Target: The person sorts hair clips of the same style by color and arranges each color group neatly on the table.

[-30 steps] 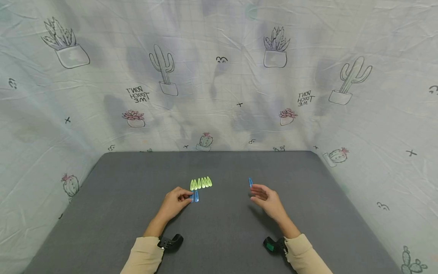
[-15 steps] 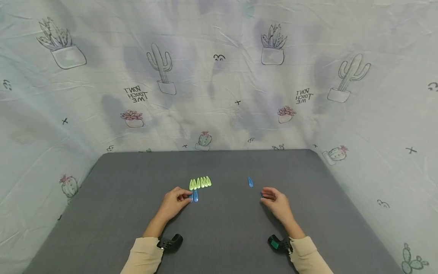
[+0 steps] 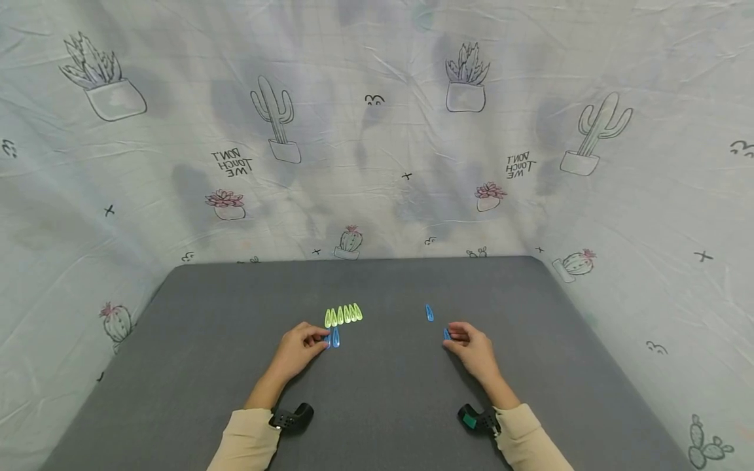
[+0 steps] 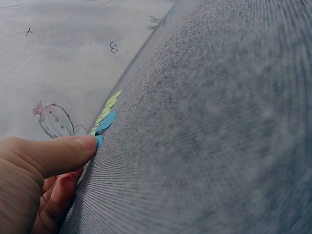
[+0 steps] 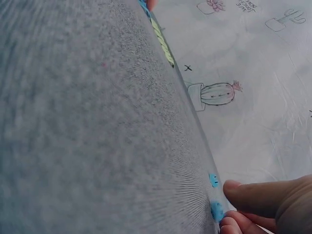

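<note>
Two blue hair clips lie side by side below the row of green clips in the head view. My left hand (image 3: 298,347) pinches the left blue hair clip (image 4: 99,141) with thumb and fingertips against the table. Its neighbour (image 3: 336,337) lies just to the right, untouched. On the right, my right hand (image 3: 476,352) is at another blue hair clip (image 3: 446,334). In the right wrist view its thumb (image 5: 235,189) and fingers stand apart with that clip (image 5: 217,212) by the fingertips. A further blue hair clip (image 3: 429,313) lies alone beyond this hand.
Several green hair clips (image 3: 340,316) form a slightly slanting row in front of the left hand. The grey table (image 3: 383,392) is bordered by a pale printed curtain (image 3: 377,150) at the back and both sides. Dark devices (image 3: 294,417) are strapped to the wrists.
My right hand has drawn back to the right and nearer, from the far blue clip to the near one, which now shows more. The left hand stays on its clip.
</note>
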{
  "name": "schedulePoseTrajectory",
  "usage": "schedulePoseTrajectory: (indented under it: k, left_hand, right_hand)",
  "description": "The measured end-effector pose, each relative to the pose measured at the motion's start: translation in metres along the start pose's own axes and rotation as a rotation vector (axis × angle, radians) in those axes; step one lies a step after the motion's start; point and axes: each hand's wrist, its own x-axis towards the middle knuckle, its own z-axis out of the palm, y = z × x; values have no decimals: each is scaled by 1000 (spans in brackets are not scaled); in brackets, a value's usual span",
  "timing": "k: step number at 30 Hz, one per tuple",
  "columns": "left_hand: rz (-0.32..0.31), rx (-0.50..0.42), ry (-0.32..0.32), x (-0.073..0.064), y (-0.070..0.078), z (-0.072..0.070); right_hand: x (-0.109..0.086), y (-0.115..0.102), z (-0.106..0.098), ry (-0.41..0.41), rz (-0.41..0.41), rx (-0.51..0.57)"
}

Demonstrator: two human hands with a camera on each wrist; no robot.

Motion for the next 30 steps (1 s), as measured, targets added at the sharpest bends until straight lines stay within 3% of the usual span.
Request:
schedulePoseTrajectory:
  k: [8,16,20,30]
  left_hand:
    - [-16,-7,-4,0,2,-3]
    - [-4,-11,5,1,-1,-1]
    - [-8,-22,-3,1,0,-1]
    - [-28,-14,-10,2,5,-3]
  right_hand:
    - [3,-6,6,53,-14,-114]
    - [10,-11,5,44,23,-152]
    - [11,-11,2,18,88,-79]
    - [14,-15,1,-35,206,249]
